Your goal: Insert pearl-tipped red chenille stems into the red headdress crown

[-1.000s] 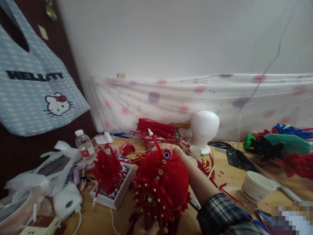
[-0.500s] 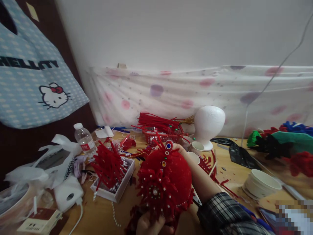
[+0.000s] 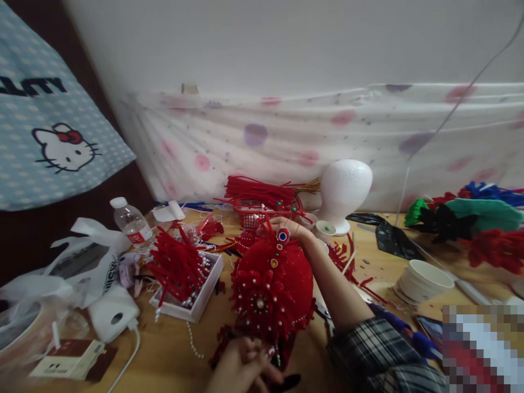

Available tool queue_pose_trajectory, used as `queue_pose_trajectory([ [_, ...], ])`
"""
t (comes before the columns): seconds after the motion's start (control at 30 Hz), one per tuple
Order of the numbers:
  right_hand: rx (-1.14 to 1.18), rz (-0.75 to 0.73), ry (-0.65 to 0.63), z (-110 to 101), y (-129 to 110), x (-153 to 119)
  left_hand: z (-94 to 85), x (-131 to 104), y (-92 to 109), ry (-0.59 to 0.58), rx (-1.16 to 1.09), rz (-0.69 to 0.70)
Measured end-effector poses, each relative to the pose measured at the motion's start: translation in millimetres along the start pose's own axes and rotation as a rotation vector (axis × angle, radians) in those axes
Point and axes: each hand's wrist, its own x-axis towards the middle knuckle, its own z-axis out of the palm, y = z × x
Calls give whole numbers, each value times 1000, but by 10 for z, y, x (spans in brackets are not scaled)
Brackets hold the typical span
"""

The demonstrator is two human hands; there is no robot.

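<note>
A domed red headpiece (image 3: 292, 278), with a pearl-dotted red flower (image 3: 260, 303) on its front and round jewelled pieces up its middle, is low in the centre of the head view. My right hand (image 3: 289, 228) is bent over its far upper edge and holds it from behind, some fingertips hidden. Below the flower, my left hand (image 3: 248, 361) has its fingers curled together by the headpiece's lower edge, a small shiny bit at the fingertips too small to name. A black object (image 3: 286, 383) shows beside the left fingers.
A white box (image 3: 200, 305) of red stems and beads is to the left, near a bottle (image 3: 133, 226) and a white charger (image 3: 115, 315). Behind are a red basket (image 3: 249, 218) and a foam head (image 3: 346, 191). Paper bowls (image 3: 426, 281) and fuzzy flowers (image 3: 495, 251) lie right.
The scene has shifted slightly up and left in the view. My left hand has come further into sight, its fingers now bunched below the flower. More of my right hand shows above the headpiece.
</note>
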Motion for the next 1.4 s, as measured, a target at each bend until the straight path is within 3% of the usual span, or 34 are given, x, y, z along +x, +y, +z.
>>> queue_pose_trajectory([
  [0.07,-72,19,48,-114,-7,-93,-208,-94,195,-6,196,56],
  [0.13,-117,9,129,-218,3,-299,-364,-177,517,138,264,198],
  [0.2,-142,3,181,-275,39,-568,-415,-189,910,313,301,422],
  [0.27,-152,8,230,-273,94,-830,-363,-89,1277,380,337,581],
  [0.4,-106,-3,331,-193,174,-1139,-142,347,1694,196,405,664],
  [0.53,-98,-97,268,-126,132,-1123,-8,692,1796,17,533,642],
  [0.77,-100,-261,267,23,64,-952,97,902,1885,-105,418,538],
  [1.07,-109,-384,108,-14,43,-957,290,879,1978,-151,323,510],
  [1.23,-89,-392,128,19,57,-940,411,896,2044,-180,309,454],
  [1.4,-89,-351,95,-12,52,-973,393,851,2028,-144,198,488],
])
